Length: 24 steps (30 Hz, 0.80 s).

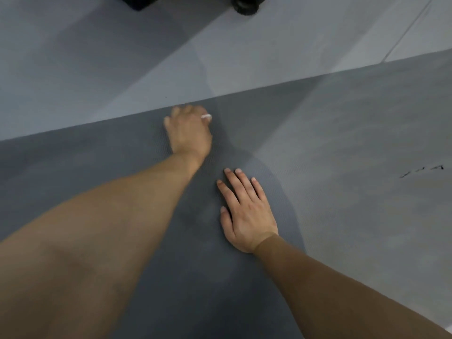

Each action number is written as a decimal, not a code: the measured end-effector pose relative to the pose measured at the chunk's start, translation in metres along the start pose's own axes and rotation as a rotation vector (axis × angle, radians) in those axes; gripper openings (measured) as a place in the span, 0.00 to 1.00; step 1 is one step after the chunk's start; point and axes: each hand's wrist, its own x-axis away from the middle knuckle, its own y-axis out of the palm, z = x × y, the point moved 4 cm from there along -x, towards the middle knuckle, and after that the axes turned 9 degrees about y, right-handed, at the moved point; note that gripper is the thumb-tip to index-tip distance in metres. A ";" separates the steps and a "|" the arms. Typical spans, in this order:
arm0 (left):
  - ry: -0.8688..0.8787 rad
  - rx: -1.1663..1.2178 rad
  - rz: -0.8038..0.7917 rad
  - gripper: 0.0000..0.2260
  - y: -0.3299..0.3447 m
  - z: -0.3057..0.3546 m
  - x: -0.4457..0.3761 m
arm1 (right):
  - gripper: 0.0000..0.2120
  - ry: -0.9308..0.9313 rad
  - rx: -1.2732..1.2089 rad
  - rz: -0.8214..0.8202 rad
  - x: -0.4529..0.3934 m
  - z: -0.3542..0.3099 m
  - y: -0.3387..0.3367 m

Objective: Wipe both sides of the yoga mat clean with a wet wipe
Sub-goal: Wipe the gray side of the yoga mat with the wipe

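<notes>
Head view: left hand (189,133), fingers curled over a white wipe (206,116), presses near the mat's (342,143) far edge; right hand (244,211) lies flat, fingers spread, empty.

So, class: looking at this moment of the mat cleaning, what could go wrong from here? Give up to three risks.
1. The left hand has the wet wipe bunched small at the yoga mat's far edge, so strokes may miss patches.
2. It may run off onto the floor and pick up dirt.
3. Only the right hand pins the mat; hard strokes could shift it.
</notes>
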 end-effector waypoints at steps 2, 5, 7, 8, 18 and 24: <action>0.210 0.064 -0.061 0.11 0.009 0.044 0.008 | 0.28 -0.004 -0.004 0.001 0.000 0.000 0.001; 0.439 0.155 -0.178 0.09 0.019 0.086 0.027 | 0.26 0.004 -0.007 -0.001 -0.001 0.000 0.000; 0.500 0.109 -0.140 0.08 0.016 0.076 0.019 | 0.28 0.002 -0.017 -0.002 -0.001 0.000 -0.001; 0.489 0.029 -0.109 0.08 0.015 0.062 0.010 | 0.28 0.001 -0.020 -0.004 -0.001 0.001 -0.001; 0.243 0.034 -0.055 0.09 0.012 0.064 -0.011 | 0.27 -0.008 -0.028 -0.007 -0.002 0.000 0.000; 0.565 0.116 -0.119 0.06 0.028 0.104 0.007 | 0.25 -0.010 -0.039 -0.009 -0.001 0.002 0.001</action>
